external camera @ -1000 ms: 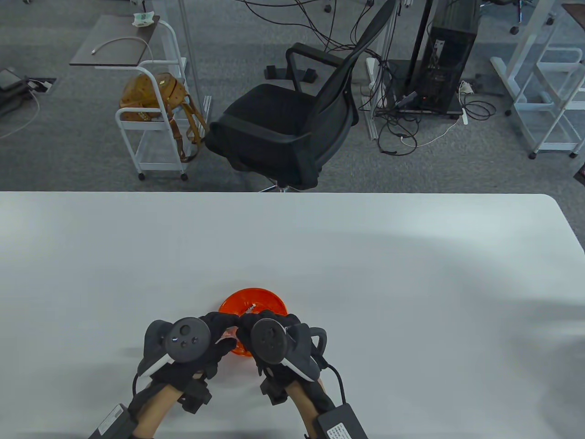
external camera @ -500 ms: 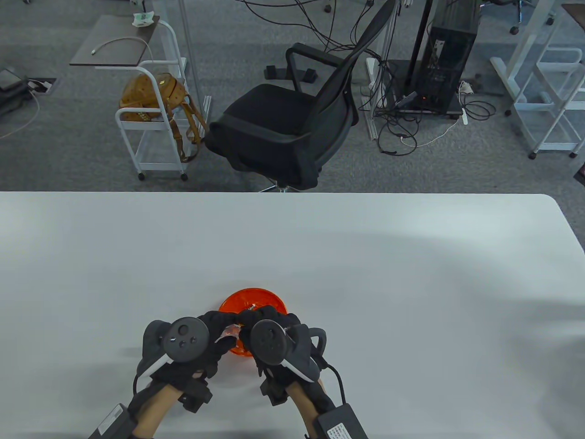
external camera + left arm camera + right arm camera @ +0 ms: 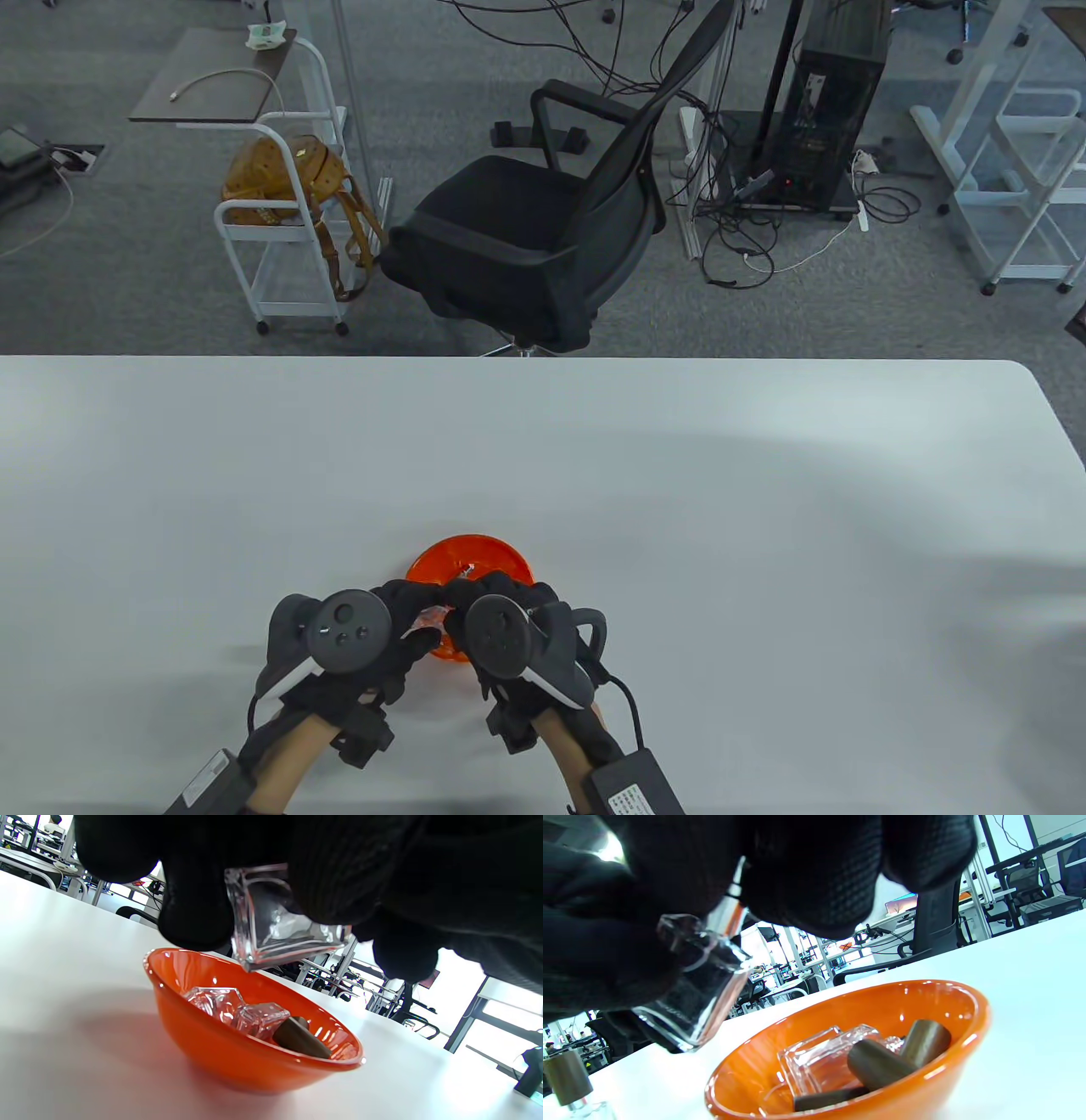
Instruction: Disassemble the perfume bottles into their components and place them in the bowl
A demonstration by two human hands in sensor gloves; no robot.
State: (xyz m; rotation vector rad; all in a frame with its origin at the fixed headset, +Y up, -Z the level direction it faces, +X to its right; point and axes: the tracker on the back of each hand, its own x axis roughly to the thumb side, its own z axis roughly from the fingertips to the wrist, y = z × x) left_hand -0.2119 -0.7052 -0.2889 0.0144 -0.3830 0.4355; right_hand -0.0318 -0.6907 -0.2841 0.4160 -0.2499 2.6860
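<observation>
Over the near rim of an orange bowl (image 3: 472, 553) both hands hold one clear glass perfume bottle (image 3: 280, 921). My left hand (image 3: 407, 607) grips the square glass body (image 3: 698, 997) from the side. My right hand (image 3: 475, 594) curls round the spray head and neck (image 3: 729, 906) at its top. The bottle hangs tilted, just above the bowl's edge. Inside the bowl (image 3: 967, 1014) lie clear glass bottle bodies (image 3: 823, 1060) and brown caps (image 3: 878, 1065). In the table view the hands hide most of the bottle.
One more perfume bottle with a brown cap (image 3: 566, 1077) stands on the white table (image 3: 679, 475) near the bowl, seen only in the right wrist view. A black office chair (image 3: 543, 229) stands beyond the table's far edge.
The right hand's fingers have shifted slightly over the bottle's top. Both hands stay in place above the bowl.
</observation>
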